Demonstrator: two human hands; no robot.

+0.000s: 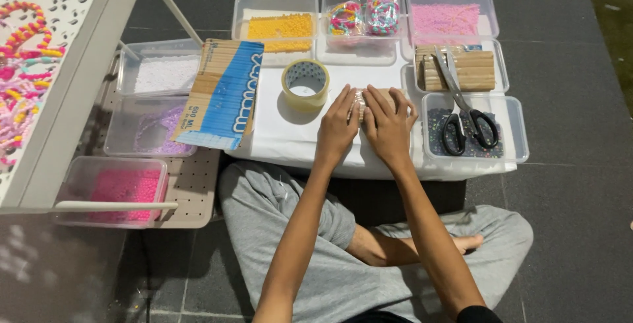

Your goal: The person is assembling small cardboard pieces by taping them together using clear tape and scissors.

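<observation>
A small tan cardboard piece [381,95], lying on the white table [277,128] at three o'clock of the tape roll [305,83], is pressed flat under the closed-together fingers of the left hand [337,125] and right hand [387,124], with black scissors [465,108] farther at three o'clock.

Single head view, worn camera, looking steeply down over own forearms, close above low white table [277,131], facing its far edge, crossed legs at frame bottom

Both hands, the left hand [337,125] and right hand [388,124], cover most of a small cardboard piece [382,92]; its shape cannot be told. The white shelf rack [72,65] runs off the left edge.
</observation>
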